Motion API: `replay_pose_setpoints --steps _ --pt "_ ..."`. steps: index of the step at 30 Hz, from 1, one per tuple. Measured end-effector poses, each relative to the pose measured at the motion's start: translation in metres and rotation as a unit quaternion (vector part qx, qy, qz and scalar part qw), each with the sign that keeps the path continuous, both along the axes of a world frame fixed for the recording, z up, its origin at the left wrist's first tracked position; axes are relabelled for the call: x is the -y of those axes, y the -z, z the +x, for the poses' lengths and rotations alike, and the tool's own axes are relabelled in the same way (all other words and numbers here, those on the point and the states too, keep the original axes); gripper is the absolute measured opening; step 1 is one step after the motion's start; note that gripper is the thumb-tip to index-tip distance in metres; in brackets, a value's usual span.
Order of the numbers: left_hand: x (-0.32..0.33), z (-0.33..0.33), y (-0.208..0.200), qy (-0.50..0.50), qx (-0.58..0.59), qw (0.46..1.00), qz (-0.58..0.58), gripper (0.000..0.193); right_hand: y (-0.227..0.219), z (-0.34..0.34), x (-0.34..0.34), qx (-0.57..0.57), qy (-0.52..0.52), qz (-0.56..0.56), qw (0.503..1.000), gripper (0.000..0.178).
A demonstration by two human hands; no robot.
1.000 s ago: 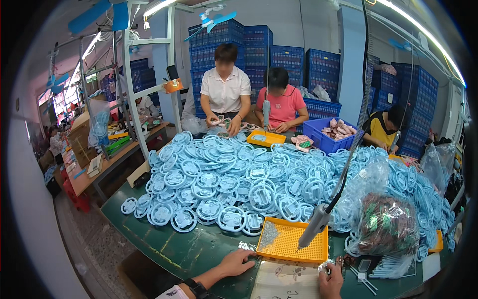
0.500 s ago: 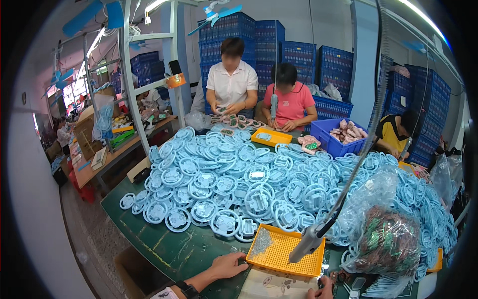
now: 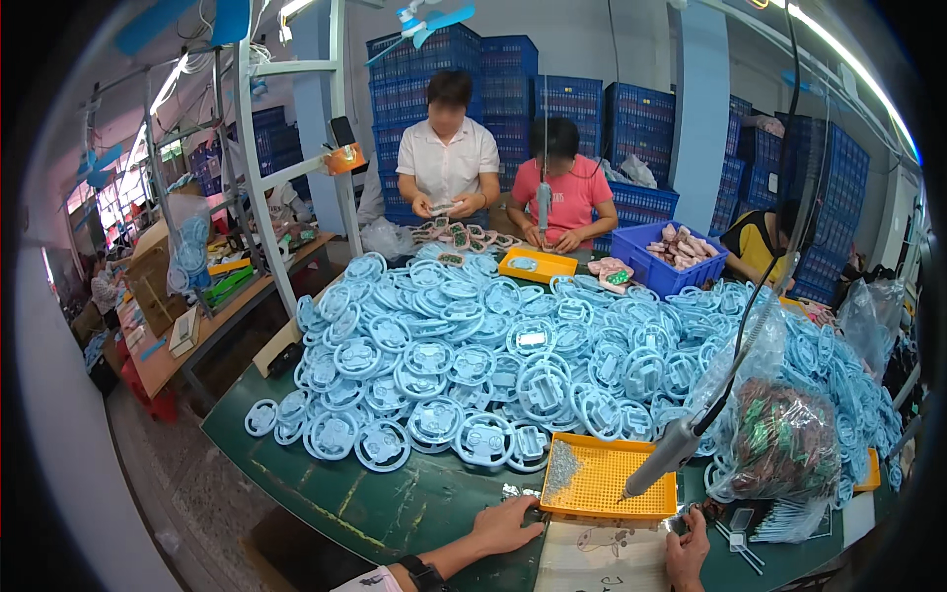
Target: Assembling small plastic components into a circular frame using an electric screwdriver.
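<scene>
Plainly, we have the yellow tray point(image 3: 633, 456) just ahead of our fingers, its near edge lying between our two hands. Our left hand point(image 3: 505, 527) lies low over the green table point(image 3: 326, 493), back upward, its thumb and forefinger loosely parted; the forefinger's tip comes up to the tray's near left corner, though we cannot tell whether it touches. Our right hand point(image 3: 688, 551) is at the near right corner, fingers curled and pointing forward, just short of the tray; we cannot tell how far these fingers are closed or whether they pinch anything. Inside the tray, small silvery bits point(image 3: 562, 468) are heaped at the left end, away from the fingers. A grey driver point(image 3: 663, 460) hangs slantwise over the tray's right half, its tip down toward the holed floor, beyond the reach of both hands. Between our hands, a pale sheet point(image 3: 597, 559) with a drawing lies against the tray's near side. Past the tray, we face a broad pile of blue wheels point(image 3: 424, 360).
</scene>
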State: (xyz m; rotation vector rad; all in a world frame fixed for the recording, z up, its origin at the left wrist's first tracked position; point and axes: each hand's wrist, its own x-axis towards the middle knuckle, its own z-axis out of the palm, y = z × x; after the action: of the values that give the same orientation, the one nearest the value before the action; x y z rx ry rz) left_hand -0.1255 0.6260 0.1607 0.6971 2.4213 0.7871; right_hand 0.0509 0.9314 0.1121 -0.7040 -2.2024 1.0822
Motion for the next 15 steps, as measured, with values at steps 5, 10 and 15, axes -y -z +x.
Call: replay_pose_setpoints --steps 5,10,15 --pt "0.003 0.001 0.014 -0.015 -0.058 0.998 -0.002 0.061 0.010 -0.003 0.002 -0.019 0.004 0.035 0.999 0.056" --pt "0.004 0.005 0.022 -0.037 -0.083 0.996 0.009 0.064 0.003 -0.003 0.003 0.009 -0.031 0.155 0.987 0.036" --pt "-0.004 0.011 0.014 -0.076 -0.090 0.993 -0.011 0.064 -0.005 0.001 -0.001 0.024 -0.073 0.178 0.981 0.031"
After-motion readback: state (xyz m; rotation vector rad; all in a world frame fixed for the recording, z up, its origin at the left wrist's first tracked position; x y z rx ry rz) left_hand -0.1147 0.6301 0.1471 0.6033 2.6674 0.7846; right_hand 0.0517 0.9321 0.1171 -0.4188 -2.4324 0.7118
